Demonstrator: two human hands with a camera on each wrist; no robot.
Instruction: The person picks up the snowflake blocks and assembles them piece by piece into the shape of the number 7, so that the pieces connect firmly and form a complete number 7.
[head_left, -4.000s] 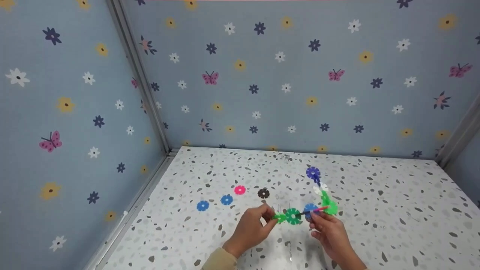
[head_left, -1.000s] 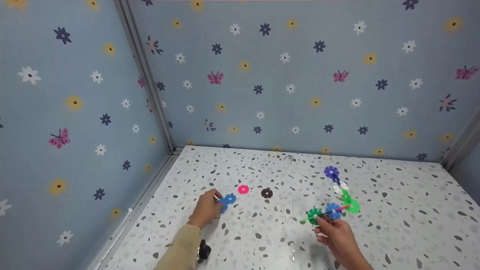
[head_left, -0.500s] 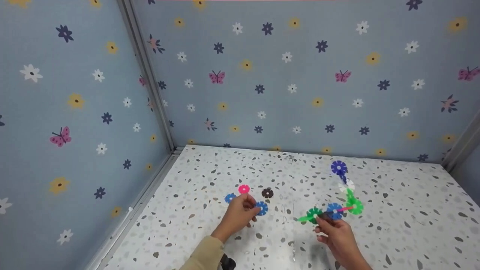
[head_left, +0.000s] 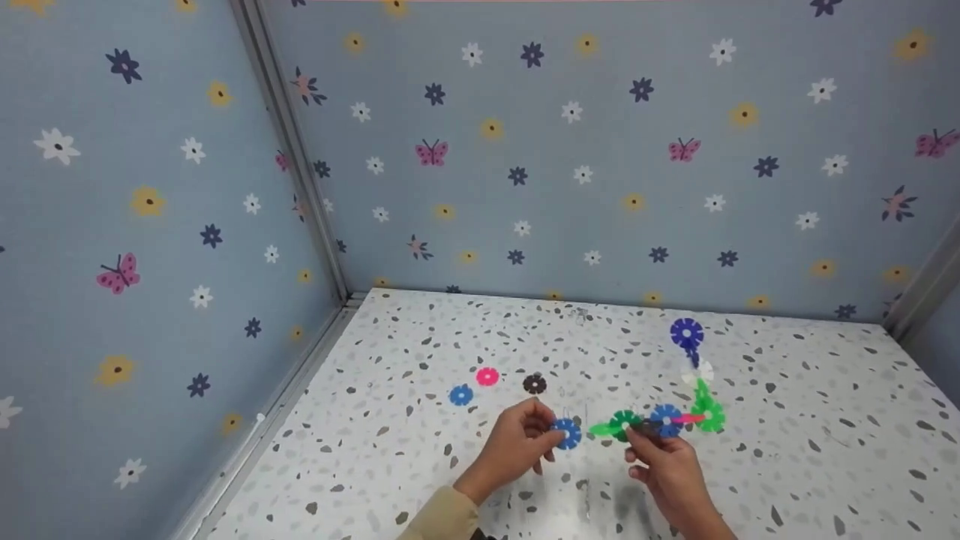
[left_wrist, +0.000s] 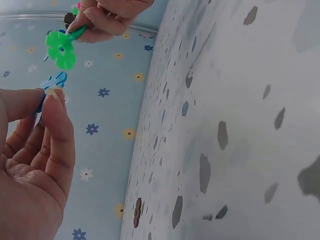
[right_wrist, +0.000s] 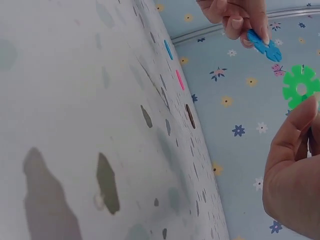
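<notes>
Between thumb and fingers, my left hand (head_left: 517, 442) pinches a blue notched plastic disc (head_left: 568, 433). My right hand (head_left: 671, 465) grips a chain of interlocking discs at its dark green disc (head_left: 624, 425). At the chain's near end a light green disc (head_left: 601, 430) faces the blue one, with a small gap between them in the left wrist view. Beyond my right fingers the chain runs through a black piece, another blue disc (head_left: 666, 421), a pink one (head_left: 690, 418), light green ones (head_left: 708, 414), a white one (head_left: 703, 370) and dark blue ones (head_left: 687, 334) at the far end.
Loose on the speckled white table (head_left: 360, 450) lie a blue disc (head_left: 461, 395), a pink disc (head_left: 487, 376) and a dark brown disc (head_left: 535, 384), left of the chain. Flower-patterned panels (head_left: 525, 150) rise behind the table and on its left.
My left hand let go of the chain's end, took a blue disc from the table at the left and carried it right, close to the chain. My right hand kept holding the chain.
</notes>
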